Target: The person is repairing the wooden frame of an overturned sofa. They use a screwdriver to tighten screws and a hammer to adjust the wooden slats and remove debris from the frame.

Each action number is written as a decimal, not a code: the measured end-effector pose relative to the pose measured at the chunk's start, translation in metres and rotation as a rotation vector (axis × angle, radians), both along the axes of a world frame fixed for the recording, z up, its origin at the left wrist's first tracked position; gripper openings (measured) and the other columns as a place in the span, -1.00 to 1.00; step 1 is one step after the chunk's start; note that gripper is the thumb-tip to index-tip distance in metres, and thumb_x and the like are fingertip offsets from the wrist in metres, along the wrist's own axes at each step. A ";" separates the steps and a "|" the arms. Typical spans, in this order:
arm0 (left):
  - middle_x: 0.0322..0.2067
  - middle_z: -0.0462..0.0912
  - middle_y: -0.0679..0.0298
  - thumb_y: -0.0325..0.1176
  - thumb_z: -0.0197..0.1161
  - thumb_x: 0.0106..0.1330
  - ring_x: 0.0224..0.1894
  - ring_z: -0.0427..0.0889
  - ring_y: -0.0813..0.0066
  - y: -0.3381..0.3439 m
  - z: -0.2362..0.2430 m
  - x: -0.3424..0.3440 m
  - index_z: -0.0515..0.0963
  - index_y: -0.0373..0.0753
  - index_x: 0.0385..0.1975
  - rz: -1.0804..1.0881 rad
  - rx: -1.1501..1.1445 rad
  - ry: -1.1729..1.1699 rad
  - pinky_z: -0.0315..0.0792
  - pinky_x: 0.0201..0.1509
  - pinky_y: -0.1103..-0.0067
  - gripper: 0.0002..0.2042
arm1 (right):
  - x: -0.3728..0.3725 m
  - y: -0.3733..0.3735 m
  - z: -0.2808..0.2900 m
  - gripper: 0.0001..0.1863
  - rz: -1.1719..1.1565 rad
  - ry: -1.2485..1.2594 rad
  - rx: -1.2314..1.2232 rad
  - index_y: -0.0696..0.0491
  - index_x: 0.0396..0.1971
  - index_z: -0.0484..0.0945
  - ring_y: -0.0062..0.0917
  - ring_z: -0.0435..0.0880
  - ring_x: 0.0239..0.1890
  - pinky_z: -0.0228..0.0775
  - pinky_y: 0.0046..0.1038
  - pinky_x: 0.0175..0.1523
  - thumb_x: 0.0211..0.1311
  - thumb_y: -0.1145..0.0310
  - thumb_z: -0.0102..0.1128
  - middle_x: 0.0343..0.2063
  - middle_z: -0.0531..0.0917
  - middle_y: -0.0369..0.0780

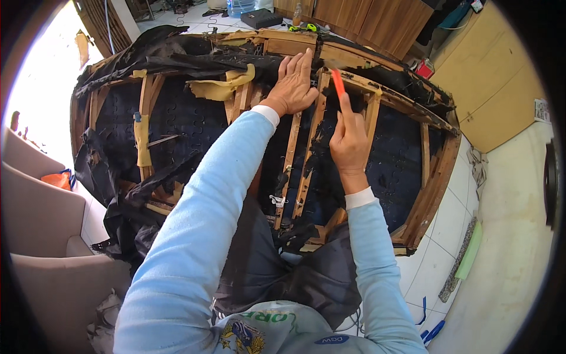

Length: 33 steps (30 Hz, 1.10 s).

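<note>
A stripped wooden sofa frame (305, 153) lies in front of me, with torn black fabric (177, 65) along its far rail and zigzag springs over dark cloth inside. My left hand (293, 82) rests on the black fabric at the far rail, near the middle, its fingers stretched out and holding nothing. Right of it, my right hand (350, 138) is closed around a tool with an orange handle (338, 82). The tool's far end is blurred close to the wooden rail, so its kind is unclear. Yellow foam scraps (224, 84) cling to the frame left of my left hand.
Grey upholstered seats (44, 206) stand at the left, with an orange bag (57, 179) on one. A black case (261, 19) and a water jug (240, 7) are on the floor beyond the frame. A tan board (495, 76) leans at the right. Blue-handled tools (433, 331) lie lower right.
</note>
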State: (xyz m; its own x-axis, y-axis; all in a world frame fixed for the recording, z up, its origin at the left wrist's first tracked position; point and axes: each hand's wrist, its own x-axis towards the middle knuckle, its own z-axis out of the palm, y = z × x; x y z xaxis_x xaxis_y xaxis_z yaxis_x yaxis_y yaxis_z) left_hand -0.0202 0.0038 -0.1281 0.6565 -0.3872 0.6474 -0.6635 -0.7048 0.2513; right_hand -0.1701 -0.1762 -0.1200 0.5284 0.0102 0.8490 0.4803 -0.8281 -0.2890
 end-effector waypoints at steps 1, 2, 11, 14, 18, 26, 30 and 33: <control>0.65 0.12 -0.18 -0.11 0.10 0.37 0.71 0.01 -0.15 -0.001 0.001 -0.001 -0.24 -0.43 0.71 -0.001 0.002 0.008 -0.33 0.79 0.05 0.00 | 0.003 -0.004 -0.006 -0.37 -0.038 0.097 -0.011 -0.21 0.59 0.48 -0.19 0.66 -0.38 0.54 -0.12 -0.26 0.58 0.45 0.24 -0.35 0.59 -0.15; 0.65 0.11 -0.16 -0.11 0.11 0.37 0.71 0.00 -0.15 -0.001 0.001 -0.001 -0.23 -0.42 0.71 -0.002 0.001 0.014 -0.33 0.79 0.05 0.00 | 0.006 -0.007 -0.005 -0.38 -0.073 0.192 -0.021 -0.21 0.59 0.48 -0.18 0.68 -0.36 0.54 -0.11 -0.25 0.59 0.44 0.22 -0.34 0.61 -0.14; 0.68 0.09 -0.06 -0.09 0.14 0.36 0.72 -0.01 -0.12 -0.001 0.003 0.002 -0.11 -0.26 0.74 0.010 0.036 0.003 -0.33 0.79 0.04 -0.04 | 0.012 -0.029 0.002 -0.46 -0.084 0.235 0.094 -0.08 0.55 0.51 0.00 0.82 0.06 0.69 -0.13 0.09 0.64 0.43 0.14 0.21 0.77 0.00; 0.68 0.09 -0.06 -0.08 0.14 0.36 0.72 -0.02 -0.12 0.002 0.001 0.001 -0.09 -0.27 0.73 0.021 0.040 0.005 -0.33 0.79 0.04 -0.04 | 0.004 -0.018 0.012 -0.40 -0.070 -0.004 0.143 -0.29 0.60 0.46 -0.04 0.81 -0.19 0.67 -0.05 -0.09 0.65 0.40 0.13 -0.13 0.79 -0.04; 0.68 0.07 -0.07 -0.08 0.15 0.36 0.73 -0.04 -0.13 -0.002 0.006 0.003 -0.09 -0.24 0.74 0.026 0.053 0.022 -0.34 0.79 0.03 -0.04 | 0.014 -0.032 0.005 -0.39 -0.176 0.353 0.051 -0.22 0.60 0.46 -0.03 0.81 -0.11 0.70 -0.12 -0.04 0.63 0.44 0.17 0.06 0.78 0.00; 0.68 0.07 -0.08 -0.07 0.19 0.37 0.72 -0.05 -0.15 -0.002 0.006 -0.004 0.01 -0.08 0.73 0.024 0.070 0.045 -0.36 0.79 0.01 -0.09 | -0.001 -0.027 0.010 -0.43 -0.177 0.269 0.151 -0.20 0.58 0.48 0.05 0.82 -0.06 0.67 -0.04 -0.01 0.63 0.39 0.12 0.05 0.80 0.06; 0.69 0.07 -0.08 0.00 0.17 0.43 0.74 -0.05 -0.14 -0.003 0.009 -0.005 0.13 0.08 0.72 0.060 0.124 0.033 -0.34 0.79 -0.02 -0.18 | 0.010 -0.033 0.000 -0.45 -0.136 0.292 0.227 -0.14 0.55 0.51 0.09 0.82 -0.04 0.67 -0.03 0.02 0.63 0.38 0.12 0.06 0.80 0.08; 0.68 0.10 -0.08 0.04 0.12 0.50 0.73 -0.01 -0.15 0.000 0.010 -0.010 0.20 0.09 0.70 0.059 0.130 -0.013 -0.29 0.78 -0.10 -0.25 | -0.005 -0.041 0.021 -0.46 -0.077 0.405 0.280 -0.09 0.54 0.52 0.08 0.83 -0.04 0.67 -0.06 0.03 0.62 0.38 0.12 0.08 0.80 0.09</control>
